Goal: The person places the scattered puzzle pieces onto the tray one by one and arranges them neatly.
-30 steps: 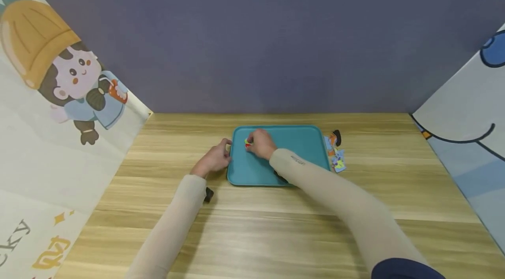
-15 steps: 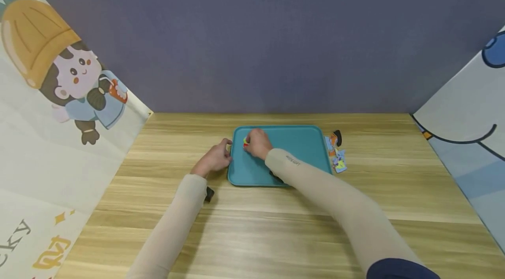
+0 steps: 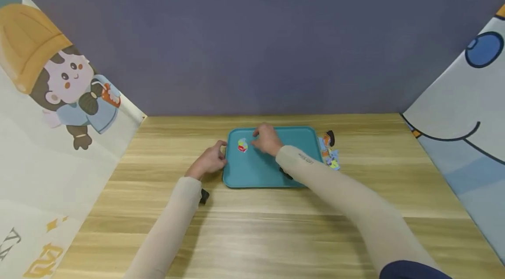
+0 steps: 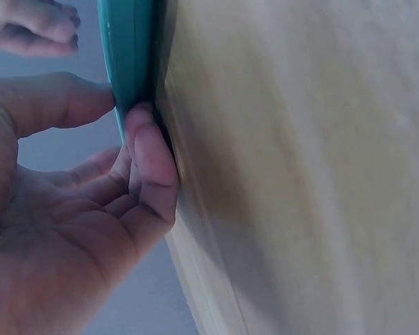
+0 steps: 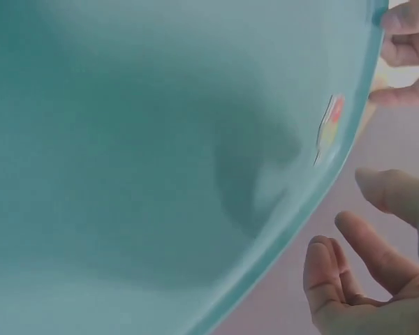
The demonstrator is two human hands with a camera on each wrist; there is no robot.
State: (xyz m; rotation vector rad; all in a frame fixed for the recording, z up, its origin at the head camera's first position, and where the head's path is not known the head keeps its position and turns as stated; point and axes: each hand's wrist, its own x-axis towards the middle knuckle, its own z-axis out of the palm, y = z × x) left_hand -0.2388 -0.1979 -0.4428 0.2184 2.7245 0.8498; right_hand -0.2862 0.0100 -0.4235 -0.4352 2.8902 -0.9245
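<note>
A teal tray (image 3: 252, 171) lies on the wooden table. My left hand (image 3: 210, 159) grips its left edge; the left wrist view shows the thumb (image 4: 91, 101) on the rim (image 4: 129, 42) and curled fingers (image 4: 153, 160) against the outer side. One flat puzzle piece (image 3: 242, 145), red, yellow and pale blue, rests near the tray's upper left. Just right of that piece, my right hand (image 3: 268, 139) hovers over the tray with its fingers apart and nothing between them. The right wrist view shows a gap between this hand (image 5: 377, 258) and the piece (image 5: 329, 125).
Several more puzzle pieces (image 3: 332, 158), with orange, blue, yellow and black parts, lie on the table (image 3: 244, 235) against the tray's right edge. A dark grey panel (image 3: 252, 42) rises behind the table. Printed cartoon sheets (image 3: 71, 108) stand at both sides.
My right hand has let go of the puzzle piece and drawn back to the right, leaving it on the tray. My left hand keeps its hold. The head view has shifted slightly.
</note>
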